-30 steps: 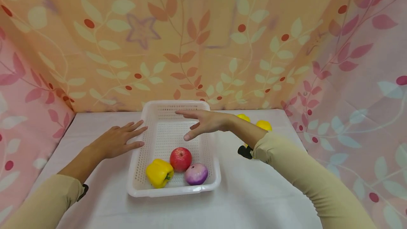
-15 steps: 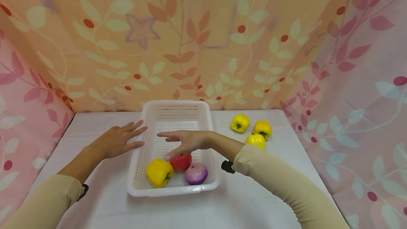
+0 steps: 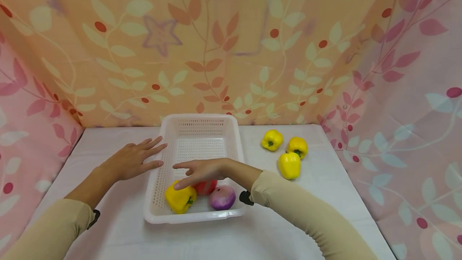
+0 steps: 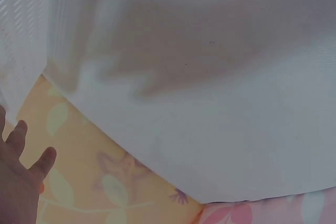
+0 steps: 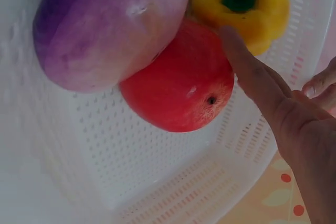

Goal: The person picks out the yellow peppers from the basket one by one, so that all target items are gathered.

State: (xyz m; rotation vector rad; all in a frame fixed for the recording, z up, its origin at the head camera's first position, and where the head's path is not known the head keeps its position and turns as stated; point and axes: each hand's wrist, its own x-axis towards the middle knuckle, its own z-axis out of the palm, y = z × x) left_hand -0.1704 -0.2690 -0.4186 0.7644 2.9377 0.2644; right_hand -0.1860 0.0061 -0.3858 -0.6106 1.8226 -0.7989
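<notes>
A white perforated plastic basket [image 3: 195, 218] stands on the table, with produce at its near end. In it lie a yellow bell pepper [image 3: 177, 202], a red round fruit [image 5: 181, 85] and a purple-and-white round vegetable [image 3: 222, 198]. My right hand [image 3: 205, 170] hovers over them, fingers extended and holding nothing. Its thumb overlaps the pepper in the head view, and the palm hides part of the red fruit. At the basket's left rim, my left hand [image 3: 135, 159] has its fingers spread, fingertips right by the side wall.
Several yellow bell peppers [image 3: 290, 165] sit close together on the white-covered table [image 3: 285, 228], right of the basket. Floral curtains [image 3: 231, 51] hang behind the table and along both sides.
My right hand has moved left and nearer over the basket, from above its far part to above the produce. The peppers on the right have come into full view. My left hand stays put.
</notes>
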